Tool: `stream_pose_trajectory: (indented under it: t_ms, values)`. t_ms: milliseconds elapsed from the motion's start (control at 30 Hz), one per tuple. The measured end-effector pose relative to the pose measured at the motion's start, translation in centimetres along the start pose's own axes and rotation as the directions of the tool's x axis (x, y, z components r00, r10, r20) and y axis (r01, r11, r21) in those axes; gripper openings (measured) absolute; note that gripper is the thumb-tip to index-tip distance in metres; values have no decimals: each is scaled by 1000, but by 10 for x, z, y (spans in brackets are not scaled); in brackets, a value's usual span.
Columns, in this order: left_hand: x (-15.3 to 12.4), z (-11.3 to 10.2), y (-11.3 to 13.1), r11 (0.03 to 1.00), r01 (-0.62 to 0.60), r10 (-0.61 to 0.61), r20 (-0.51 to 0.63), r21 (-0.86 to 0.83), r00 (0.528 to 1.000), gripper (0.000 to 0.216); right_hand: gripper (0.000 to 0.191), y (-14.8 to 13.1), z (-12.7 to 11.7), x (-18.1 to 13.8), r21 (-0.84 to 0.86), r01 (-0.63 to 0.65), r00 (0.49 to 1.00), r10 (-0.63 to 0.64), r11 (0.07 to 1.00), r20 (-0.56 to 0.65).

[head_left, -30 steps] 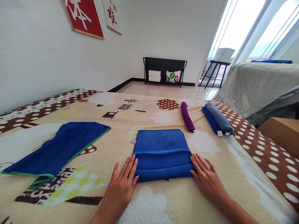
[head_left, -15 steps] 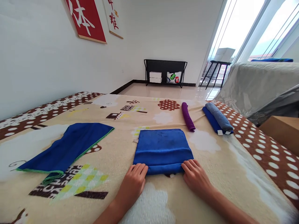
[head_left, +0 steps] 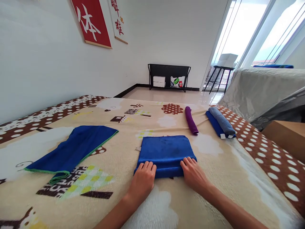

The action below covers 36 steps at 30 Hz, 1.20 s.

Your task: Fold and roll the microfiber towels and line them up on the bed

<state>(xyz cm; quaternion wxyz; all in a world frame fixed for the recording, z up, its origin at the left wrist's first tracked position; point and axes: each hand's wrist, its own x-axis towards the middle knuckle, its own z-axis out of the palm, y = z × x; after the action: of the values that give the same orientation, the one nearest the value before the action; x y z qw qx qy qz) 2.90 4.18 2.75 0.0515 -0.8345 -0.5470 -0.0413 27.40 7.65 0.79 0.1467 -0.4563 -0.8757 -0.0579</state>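
Blue cloth [head_left: 165,148] is laid on a patterned blanket [head_left: 164,203], centrally in front of the person, with its near edge doubled into a flat band. Over this band, toward its left end, the left hand [head_left: 144,176] is curled; toward the right end, the right hand [head_left: 193,173] is curled likewise. The fold appears to be gripped by both hands, though the thumbs are hidden. The step in hand is judged to be the turning of the near edge in a fold or roll; for the next move, even pressure from both sides would be needed so that the band is kept straight. To the left, a green-edged cloth [head_left: 76,146] is spread loosely. Beyond, at the right, a purple roll [head_left: 191,121] and a grey-blue roll [head_left: 222,121] are placed apart.
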Motion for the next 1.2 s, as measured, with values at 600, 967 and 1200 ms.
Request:
stream_pose_trajectory:
  t_ms: [600,967,1200]
  values:
    - [-13,16,-12,990,-129,139,-215,59,967,47,42,-5,8,-18,-50,83,990,-88,995,-111]
    - [-17,29,-61,996,-67,54,-184,-63,981,47,48,46,11,-36,-63,-69,996,66,996,-59]
    - [-17,17,-28,997,-71,77,-243,30,967,46,42,9,5,-25,-68,-23,995,17,997,-95]
